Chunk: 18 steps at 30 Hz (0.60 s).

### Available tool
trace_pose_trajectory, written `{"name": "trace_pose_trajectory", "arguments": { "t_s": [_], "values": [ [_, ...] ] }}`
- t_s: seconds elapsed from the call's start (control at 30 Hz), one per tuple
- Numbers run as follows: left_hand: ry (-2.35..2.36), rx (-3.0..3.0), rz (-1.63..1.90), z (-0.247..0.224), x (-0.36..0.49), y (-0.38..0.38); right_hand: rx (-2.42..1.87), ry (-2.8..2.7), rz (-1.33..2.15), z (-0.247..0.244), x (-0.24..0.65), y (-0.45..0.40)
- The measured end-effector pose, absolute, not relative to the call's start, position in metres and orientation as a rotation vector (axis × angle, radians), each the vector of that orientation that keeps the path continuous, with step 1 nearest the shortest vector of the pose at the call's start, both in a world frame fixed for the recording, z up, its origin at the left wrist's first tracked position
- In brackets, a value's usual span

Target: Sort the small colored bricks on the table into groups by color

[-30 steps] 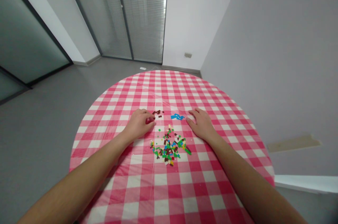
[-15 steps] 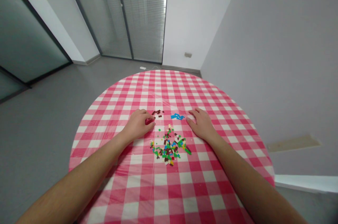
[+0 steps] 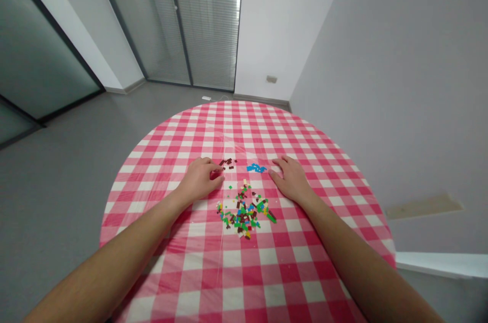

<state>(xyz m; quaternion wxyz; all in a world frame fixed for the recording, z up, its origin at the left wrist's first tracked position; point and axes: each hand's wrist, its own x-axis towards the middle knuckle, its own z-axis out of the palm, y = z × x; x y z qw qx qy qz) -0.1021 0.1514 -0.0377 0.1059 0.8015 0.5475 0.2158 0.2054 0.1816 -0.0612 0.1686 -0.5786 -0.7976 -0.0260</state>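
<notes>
My left hand (image 3: 201,179) rests on the tablecloth, thumb and fingers apart with nothing visible between them. Just beyond its fingertips lie several small dark brown building bricks (image 3: 229,161). My right hand (image 3: 288,179) lies open on the cloth, fingers loosely bent and the thumb pointing left. A small cluster of blue building bricks (image 3: 256,167) sits left of its fingertips, apart from them. Closer to me, between my forearms, spreads a loose pile of mixed building bricks (image 3: 244,217) in green, brown, blue, yellow, white and red.
A round table with a pink-and-white checked cloth (image 3: 236,297) carries everything. Behind it stand a glass partition with blinds (image 3: 209,28) and a white wall (image 3: 282,18). A white power strip (image 3: 206,98) lies on the grey floor beyond the table.
</notes>
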Motion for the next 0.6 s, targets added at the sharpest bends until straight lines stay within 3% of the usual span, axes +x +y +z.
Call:
{"name": "trace_pose_trajectory", "arguments": {
  "t_s": [0.6],
  "values": [
    [1.578, 2.452, 0.522, -0.0326, -0.0988, 0.1483, -1.68, -2.262, -0.053, -0.0589, 0.2039, 0.1809]
  ]
}}
